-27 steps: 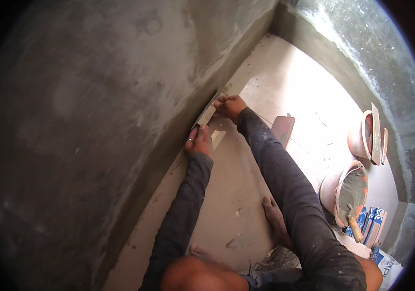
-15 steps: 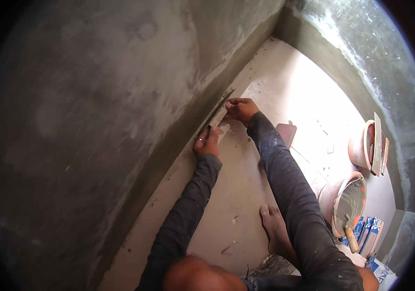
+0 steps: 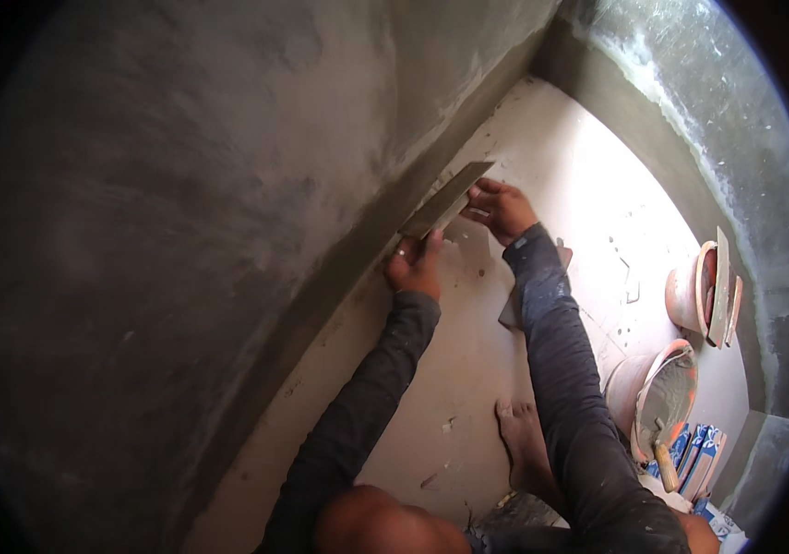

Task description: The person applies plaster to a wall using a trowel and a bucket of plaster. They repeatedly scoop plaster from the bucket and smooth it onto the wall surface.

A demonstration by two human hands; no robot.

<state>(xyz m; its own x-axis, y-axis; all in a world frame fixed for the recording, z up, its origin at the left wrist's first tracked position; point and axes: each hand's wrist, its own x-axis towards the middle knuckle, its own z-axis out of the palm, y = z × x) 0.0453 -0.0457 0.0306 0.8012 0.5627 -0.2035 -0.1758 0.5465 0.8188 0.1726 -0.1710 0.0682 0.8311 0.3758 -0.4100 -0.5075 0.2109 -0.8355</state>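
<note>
Both hands are at a long, flat grey strip, which looks like a skirting tile, tilted along the foot of the left wall. My left hand grips its near end, thumb over the edge. My right hand has its curled fingers at the right edge, close to the far end; the fingertips are partly hidden. Beneath the right forearm a flat object with a grey corner lies on the floor, mostly covered by the sleeve.
To the right stands a bucket of grey mortar with a wooden-handled tool in it. Beyond it, another bucket has flat strips leaning at it. Blue-and-white boxes sit near the right wall. My bare foot is on the pale floor.
The strip has come away from the wall's foot and tilted, showing more of its flat face. Both hands have moved slightly right, and the right hand's fingers have loosened a little.
</note>
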